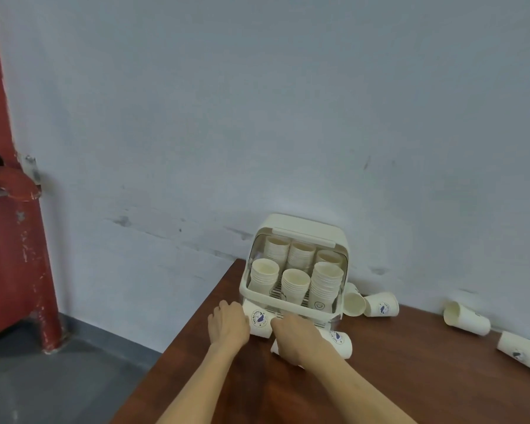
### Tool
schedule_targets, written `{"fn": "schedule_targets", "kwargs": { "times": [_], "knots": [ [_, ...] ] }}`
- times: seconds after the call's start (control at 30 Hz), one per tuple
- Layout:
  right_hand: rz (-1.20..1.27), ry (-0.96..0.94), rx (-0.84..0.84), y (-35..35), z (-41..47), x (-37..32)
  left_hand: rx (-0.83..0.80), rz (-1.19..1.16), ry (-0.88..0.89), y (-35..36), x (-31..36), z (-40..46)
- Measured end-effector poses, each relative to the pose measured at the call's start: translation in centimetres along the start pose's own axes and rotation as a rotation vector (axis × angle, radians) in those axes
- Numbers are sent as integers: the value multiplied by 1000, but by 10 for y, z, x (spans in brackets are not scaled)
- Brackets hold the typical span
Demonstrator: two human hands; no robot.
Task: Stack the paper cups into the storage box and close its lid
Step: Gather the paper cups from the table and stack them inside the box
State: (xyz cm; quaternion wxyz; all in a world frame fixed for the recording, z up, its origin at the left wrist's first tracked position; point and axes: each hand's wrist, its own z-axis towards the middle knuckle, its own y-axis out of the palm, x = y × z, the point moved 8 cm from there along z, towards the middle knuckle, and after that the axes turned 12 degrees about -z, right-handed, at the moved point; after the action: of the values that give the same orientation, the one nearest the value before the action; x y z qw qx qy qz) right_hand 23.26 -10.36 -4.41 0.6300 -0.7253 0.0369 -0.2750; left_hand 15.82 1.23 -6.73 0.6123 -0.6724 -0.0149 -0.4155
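Paper cups (259,320) lying before storage box (291,304), left hand (228,324) and right hand (294,338) each gripping one

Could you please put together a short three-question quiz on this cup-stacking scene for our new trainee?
1. True or false: the storage box lid is shut.
2. How many stacks of cups stand inside the box: A four, B six, C nine?
3. Which hand rests on the lying cup in front of the box?

Key: 1 false, the lid is raised. 2 B. 3 the right hand; the left hand is on another cup beside it.
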Motion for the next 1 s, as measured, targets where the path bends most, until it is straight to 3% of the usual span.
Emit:
{"fn": "schedule_targets", "kwargs": {
  "times": [0.23,0.37,0.53,0.63,0.73,1.0],
  "knots": [
    [-83,-9,28,-25,-4,15,45,-15,125,-22,23,7],
    [5,43,84,-51,-3,35,82,-8,171,-37,38,12],
    [321,314,411,-95,4,81,178,-14,242,-56,57,12],
    [345,414,505,-100,10,98,231,-8,319,-63,67,12],
    [306,423,511,-87,21,101,292,-48,370,-70,72,15],
    [305,386,326,-29,43,92,427,-181,530,-84,87,20]
  ]
}}
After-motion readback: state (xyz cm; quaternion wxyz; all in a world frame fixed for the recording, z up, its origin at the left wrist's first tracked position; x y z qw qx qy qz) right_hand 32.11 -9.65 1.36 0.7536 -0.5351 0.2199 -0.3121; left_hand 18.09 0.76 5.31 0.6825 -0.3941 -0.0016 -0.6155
